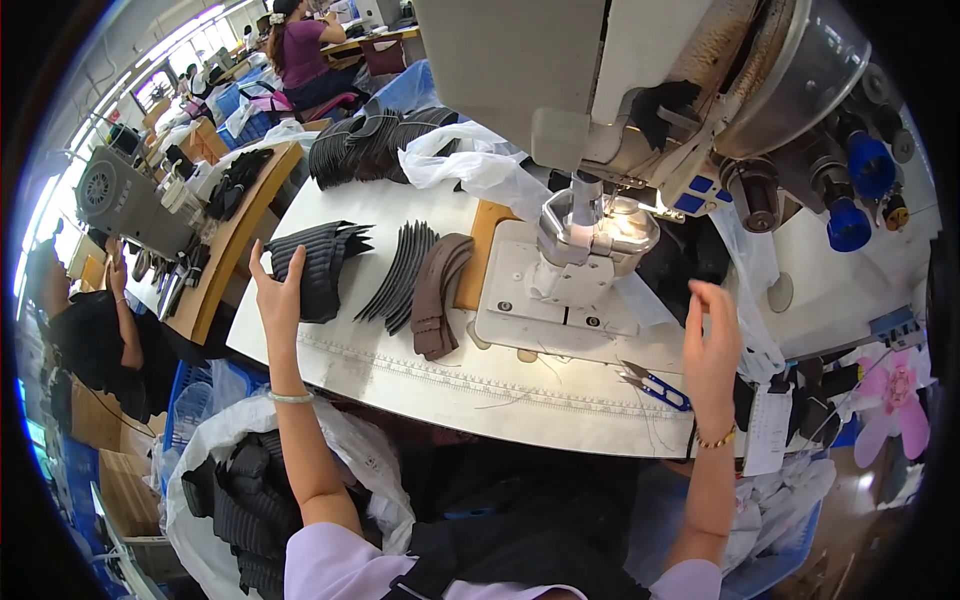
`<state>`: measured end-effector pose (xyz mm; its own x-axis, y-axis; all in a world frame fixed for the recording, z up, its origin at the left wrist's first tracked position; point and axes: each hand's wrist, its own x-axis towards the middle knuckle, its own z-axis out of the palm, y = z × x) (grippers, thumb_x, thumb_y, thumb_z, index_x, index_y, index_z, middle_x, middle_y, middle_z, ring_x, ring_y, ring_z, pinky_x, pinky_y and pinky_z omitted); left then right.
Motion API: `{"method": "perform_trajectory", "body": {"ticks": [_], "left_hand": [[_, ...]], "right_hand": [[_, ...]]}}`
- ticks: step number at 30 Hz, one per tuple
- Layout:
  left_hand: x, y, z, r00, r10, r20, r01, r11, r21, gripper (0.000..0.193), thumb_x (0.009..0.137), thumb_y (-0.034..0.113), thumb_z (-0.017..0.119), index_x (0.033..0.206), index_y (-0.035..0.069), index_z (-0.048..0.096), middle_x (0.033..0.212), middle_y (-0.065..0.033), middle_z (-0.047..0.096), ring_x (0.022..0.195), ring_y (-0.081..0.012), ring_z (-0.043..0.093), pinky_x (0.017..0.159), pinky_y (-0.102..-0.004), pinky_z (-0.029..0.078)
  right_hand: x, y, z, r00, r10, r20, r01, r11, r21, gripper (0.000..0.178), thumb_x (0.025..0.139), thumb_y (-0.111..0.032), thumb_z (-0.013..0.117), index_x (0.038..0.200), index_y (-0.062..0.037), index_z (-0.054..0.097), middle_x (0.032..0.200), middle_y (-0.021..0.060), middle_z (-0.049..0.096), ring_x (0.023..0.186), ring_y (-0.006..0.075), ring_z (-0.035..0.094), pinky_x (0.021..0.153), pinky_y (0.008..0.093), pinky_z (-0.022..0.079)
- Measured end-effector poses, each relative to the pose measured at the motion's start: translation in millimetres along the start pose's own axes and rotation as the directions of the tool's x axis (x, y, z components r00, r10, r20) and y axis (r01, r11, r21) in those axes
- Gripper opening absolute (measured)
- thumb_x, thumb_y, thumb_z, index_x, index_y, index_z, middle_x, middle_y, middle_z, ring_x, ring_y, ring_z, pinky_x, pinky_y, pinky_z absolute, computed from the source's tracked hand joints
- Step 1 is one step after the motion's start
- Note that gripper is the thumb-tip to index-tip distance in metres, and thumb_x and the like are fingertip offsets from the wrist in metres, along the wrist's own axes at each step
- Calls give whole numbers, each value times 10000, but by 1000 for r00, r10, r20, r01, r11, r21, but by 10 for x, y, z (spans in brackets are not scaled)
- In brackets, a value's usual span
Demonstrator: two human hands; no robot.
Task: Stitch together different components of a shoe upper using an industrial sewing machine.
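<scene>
My left hand (279, 300) is at the left of the white table, its thumb and a finger spread apart. It is at the near left edge of a stack of black ribbed fabric pieces (325, 270); whether it touches them I cannot tell. To the right lie a fanned row of dark curved strips (400, 275) and a stack of brown curved pieces (440, 298). My right hand (712, 345) is raised over the table's right side, fingers loosely bent with nothing visible in them. Between the hands stands a post-bed sewing machine (585, 260), its lamp lit.
Blue-handled thread snips (655, 386) lie near the front edge, by a printed ruler strip (440, 377). More dark pieces (375, 143) and white plastic (465, 165) are at the back. A lined bag of black pieces (250, 500) stands below left. Other people (302, 50) work beyond.
</scene>
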<state>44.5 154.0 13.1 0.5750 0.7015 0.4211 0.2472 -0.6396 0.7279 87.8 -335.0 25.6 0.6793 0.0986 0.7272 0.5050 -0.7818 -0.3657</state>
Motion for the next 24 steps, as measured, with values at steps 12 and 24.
{"method": "perform_trajectory", "body": {"ticks": [12, 24], "left_hand": [[-524, 414, -151, 903, 275, -331, -294, 956, -8, 245, 913, 161, 641, 1110, 19, 611, 852, -87, 593, 710, -184, 549, 670, -287, 464], [-621, 824, 1004, 773, 405, 488, -482, 876, 35, 431, 874, 296, 651, 1179, 8, 554, 1038, -200, 556, 912, -374, 600, 782, -438, 499]], "right_hand": [[518, 494, 486, 772, 188, 607, -546, 685, 482, 649, 711, 172, 425, 1293, -92, 541, 805, 68, 513, 746, 156, 512, 838, 272, 475], [221, 439, -142, 953, -207, -223, 117, 925, -361, 343, 770, -34, 622, 1112, -47, 633, 934, 91, 494, 943, 291, 556, 835, 397, 451]]}}
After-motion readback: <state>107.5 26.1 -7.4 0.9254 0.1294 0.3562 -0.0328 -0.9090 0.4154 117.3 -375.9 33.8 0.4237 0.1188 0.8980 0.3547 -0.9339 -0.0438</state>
